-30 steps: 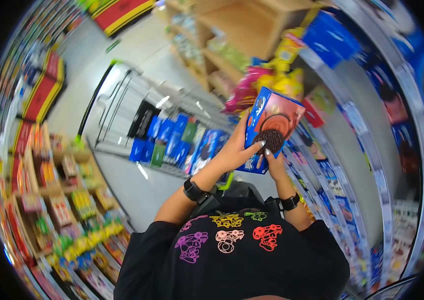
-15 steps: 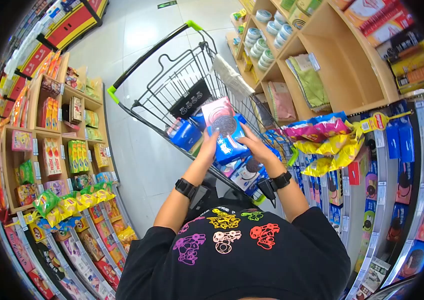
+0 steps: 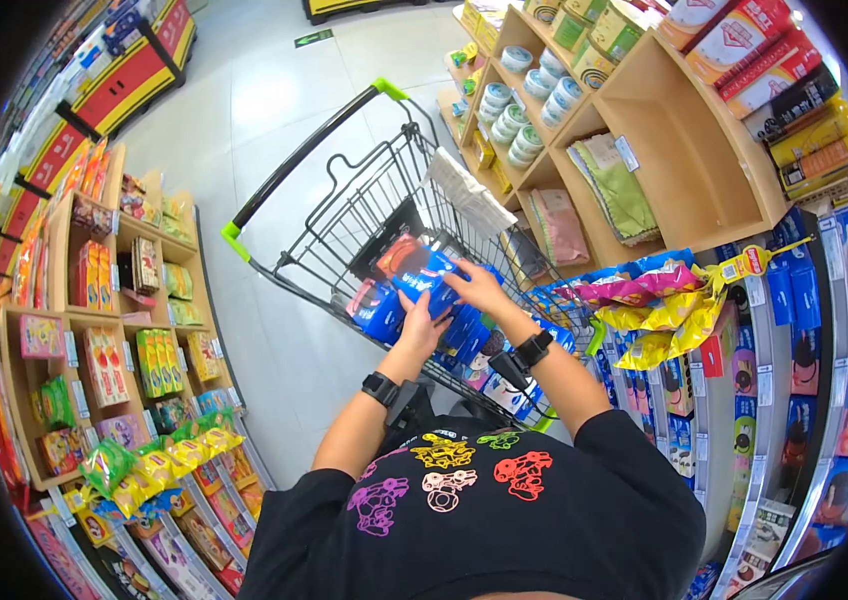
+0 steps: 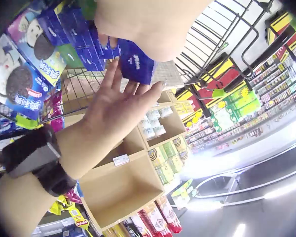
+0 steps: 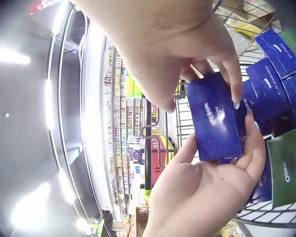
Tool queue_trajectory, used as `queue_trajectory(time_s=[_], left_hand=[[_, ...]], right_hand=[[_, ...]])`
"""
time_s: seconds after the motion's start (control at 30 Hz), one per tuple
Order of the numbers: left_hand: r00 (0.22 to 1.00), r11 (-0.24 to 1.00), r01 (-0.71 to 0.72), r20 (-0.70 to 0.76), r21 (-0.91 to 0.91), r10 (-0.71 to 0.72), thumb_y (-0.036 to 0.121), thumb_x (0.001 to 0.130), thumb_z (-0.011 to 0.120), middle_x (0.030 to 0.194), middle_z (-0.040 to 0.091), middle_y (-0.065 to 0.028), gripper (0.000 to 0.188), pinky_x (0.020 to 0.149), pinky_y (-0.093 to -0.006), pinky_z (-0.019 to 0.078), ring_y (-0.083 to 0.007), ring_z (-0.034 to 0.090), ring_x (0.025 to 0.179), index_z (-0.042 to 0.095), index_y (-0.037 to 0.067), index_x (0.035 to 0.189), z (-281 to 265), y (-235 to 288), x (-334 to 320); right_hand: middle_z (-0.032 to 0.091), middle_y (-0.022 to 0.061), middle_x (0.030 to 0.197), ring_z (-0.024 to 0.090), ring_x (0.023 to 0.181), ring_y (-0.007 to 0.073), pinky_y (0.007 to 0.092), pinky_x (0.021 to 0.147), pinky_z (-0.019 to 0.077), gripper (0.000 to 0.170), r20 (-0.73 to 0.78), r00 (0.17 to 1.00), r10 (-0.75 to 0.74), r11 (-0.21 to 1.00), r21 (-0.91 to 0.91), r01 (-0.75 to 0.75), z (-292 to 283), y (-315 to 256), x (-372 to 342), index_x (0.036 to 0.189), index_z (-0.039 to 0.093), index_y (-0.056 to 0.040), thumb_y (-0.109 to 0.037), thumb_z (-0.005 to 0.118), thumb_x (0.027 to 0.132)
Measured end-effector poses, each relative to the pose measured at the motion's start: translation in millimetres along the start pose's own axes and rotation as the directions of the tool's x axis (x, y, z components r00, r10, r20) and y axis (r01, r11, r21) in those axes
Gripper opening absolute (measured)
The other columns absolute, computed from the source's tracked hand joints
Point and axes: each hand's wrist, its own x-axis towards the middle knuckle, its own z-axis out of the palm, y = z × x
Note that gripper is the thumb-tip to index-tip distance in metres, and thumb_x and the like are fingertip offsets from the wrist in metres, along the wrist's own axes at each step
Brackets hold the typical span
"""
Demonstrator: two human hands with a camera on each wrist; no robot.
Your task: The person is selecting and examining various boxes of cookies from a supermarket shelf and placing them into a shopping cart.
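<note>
In the head view, a blue cookie box [image 3: 427, 283] with a cookie picture on its front is held between both hands, low over the shopping cart [image 3: 346, 205]. My left hand [image 3: 424, 328] grips its near end; in the right wrist view the left thumb and fingers [image 5: 255, 143] lie along opposite sides. At the other end, my right hand [image 3: 484, 290] holds the box, fingers along one side. The left wrist view shows the box's blue end [image 4: 136, 63] between the hands. Other blue boxes [image 5: 269, 91] and a green box [image 5: 285, 170] lie inside the cart.
A wooden shelf unit [image 3: 699, 140] with tins and cloths stands beyond the cart. Snack bags [image 3: 669, 310] hang beside the right-hand shelves of cookie boxes. On the left is another snack shelf [image 3: 129, 235]. A folded white cloth [image 3: 469, 195] drapes over the cart's side.
The cookie box has moved from beside the right-hand shelves to over the cart, then lower into it, held in both hands. The head view has turned toward the cart.
</note>
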Motion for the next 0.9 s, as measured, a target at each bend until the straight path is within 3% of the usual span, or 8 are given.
queue_trajectory(time_s=[0.07,0.2,0.3,0.4,0.57,0.63,0.7,0.9], left_hand=[[0.997,0.998,-0.058,0.049,0.004,0.057,0.033,0.087,0.046,0.126,0.034,-0.0064,0.075,0.083,-0.0459,0.0372,-0.0273,0.046,0.100,-0.013,0.035,0.133,-5,-6,7],[0.995,0.995,-0.028,-0.094,-0.098,0.019,0.036,0.082,0.050,0.138,0.018,-0.0118,0.072,0.094,-0.0469,0.0313,-0.0305,0.036,0.117,0.002,0.023,0.135,10,-7,5],[0.915,0.866,0.356,-0.058,-0.351,-0.400,0.043,0.071,0.055,0.141,0.016,-0.0087,0.082,0.095,-0.0376,0.0297,-0.0245,0.031,0.121,0.013,0.015,0.136,-6,-20,37],[0.926,0.917,0.301,-0.149,-0.262,-0.346,0.034,0.072,0.053,0.134,0.027,-0.0092,0.076,0.091,-0.0394,0.0334,-0.0244,0.040,0.112,0.016,0.014,0.135,50,-33,-7],[0.910,0.907,0.413,0.075,-0.081,-0.408,0.027,0.075,0.050,0.127,0.035,-0.0082,0.066,0.088,-0.0392,0.0367,-0.0235,0.045,0.105,0.022,0.009,0.132,116,-81,-19],[0.887,0.895,0.446,0.142,-0.016,-0.440,0.027,0.078,0.047,0.122,0.040,-0.0083,0.059,0.088,-0.0385,0.0368,-0.0229,0.045,0.105,0.026,0.008,0.130,154,-100,-34],[0.843,0.893,0.436,0.299,0.108,-0.448,0.026,0.079,0.044,0.121,0.041,-0.0087,0.056,0.089,-0.0385,0.0365,-0.0230,0.045,0.107,0.027,0.008,0.129,197,-117,-49],[0.589,0.947,0.146,0.744,0.287,-0.316,0.027,0.083,0.041,0.132,0.034,-0.0068,0.051,0.096,-0.0412,0.0312,-0.0252,0.036,0.119,0.030,0.009,0.128,327,-158,-112]], right_hand=[[0.059,0.0069,0.094,0.057,0.078,0.0119,0.0252,0.057,0.0495,0.043,-0.098,0.984,-0.149,0.987,-0.073,0.142,8,31,22,0.115,0.052,-0.0054,-0.028,0.061,0.079],[0.060,0.0095,0.095,0.057,0.078,0.0168,0.0287,0.067,0.0481,0.042,-0.153,0.975,-0.159,0.978,0.111,0.177,10,47,28,0.109,0.054,-0.0055,-0.030,0.062,0.077],[0.056,0.0160,0.099,0.052,0.092,0.0305,0.0383,0.082,0.0411,0.041,-0.410,0.813,-0.413,0.894,-0.354,0.276,-4,45,0,0.106,0.055,-0.0069,-0.028,0.063,0.071],[0.050,0.0152,0.110,0.041,0.107,0.0339,0.0416,0.093,0.0326,0.035,-0.499,0.682,-0.535,0.829,-0.467,0.308,-42,26,-49,0.100,0.056,-0.0083,-0.022,0.060,0.068],[0.045,0.0155,0.113,0.039,0.110,0.0360,0.0471,0.093,0.0311,0.042,-0.601,0.259,-0.756,0.646,-0.749,0.146,-161,-3,-157,0.102,0.053,-0.0083,-0.018,0.064,0.063],[0.043,0.0160,0.114,0.039,0.109,0.0369,0.0481,0.092,0.0310,0.044,-0.639,-0.044,-0.768,0.639,-0.769,0.026,-211,-9,-203,0.104,0.051,-0.0072,-0.014,0.064,0.062],[0.043,0.0158,0.112,0.039,0.107,0.0369,0.0475,0.091,0.0319,0.049,-0.580,-0.207,-0.788,0.613,-0.769,-0.181,-260,-25,-261,0.107,0.049,-0.0060,-0.010,0.064,0.061],[0.042,0.0127,0.120,0.038,0.111,0.0323,0.0450,0.092,0.0315,0.064,-0.601,-0.262,-0.755,0.654,-0.722,-0.226,-343,-27,-356,0.120,0.041,-0.0062,-0.008,0.064,0.060]])
